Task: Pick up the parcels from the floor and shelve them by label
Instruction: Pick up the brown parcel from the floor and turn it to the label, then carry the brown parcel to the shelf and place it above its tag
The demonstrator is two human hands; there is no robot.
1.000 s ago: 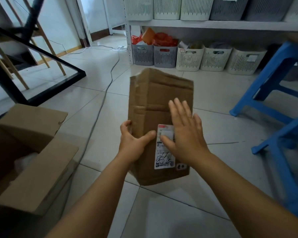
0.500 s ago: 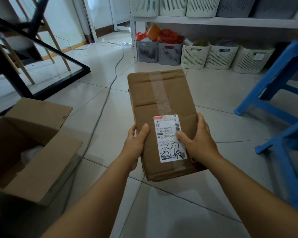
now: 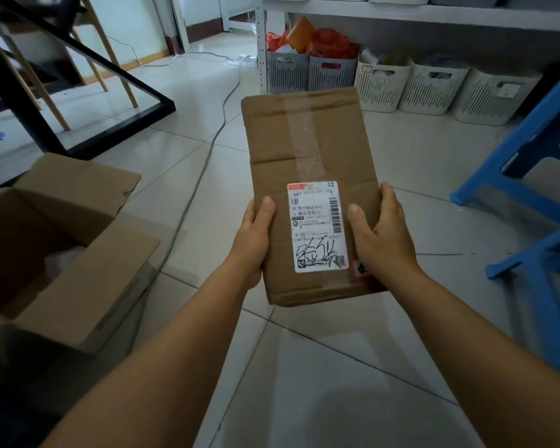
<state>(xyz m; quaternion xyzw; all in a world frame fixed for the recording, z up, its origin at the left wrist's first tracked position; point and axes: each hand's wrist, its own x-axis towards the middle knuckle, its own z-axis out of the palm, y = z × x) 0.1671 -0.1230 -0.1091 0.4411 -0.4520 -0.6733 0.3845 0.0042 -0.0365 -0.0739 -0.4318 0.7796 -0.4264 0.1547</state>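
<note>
A brown cardboard parcel (image 3: 307, 150) sealed with clear tape is held flat above the floor, its long side pointing away from me. A white shipping label (image 3: 317, 226) with barcodes and black handwriting faces up near its close end. My left hand (image 3: 254, 234) grips the parcel's left edge, thumb on top. My right hand (image 3: 380, 234) grips the right edge, thumb beside the label. Ahead stands a white shelf (image 3: 434, 14) with a row of slotted baskets (image 3: 430, 87) under it.
An open cardboard box (image 3: 62, 250) sits on the floor at my left. Blue plastic stools (image 3: 530, 163) stand at the right. A grey cable (image 3: 204, 160) runs across the tiles. A black metal frame (image 3: 78, 79) and wooden legs are at the far left.
The parcel was tipped up on end a second ago with my right palm flat on it; it now lies flat, label up, with both hands gripping its sides. The view has moved closer to the shelf.
</note>
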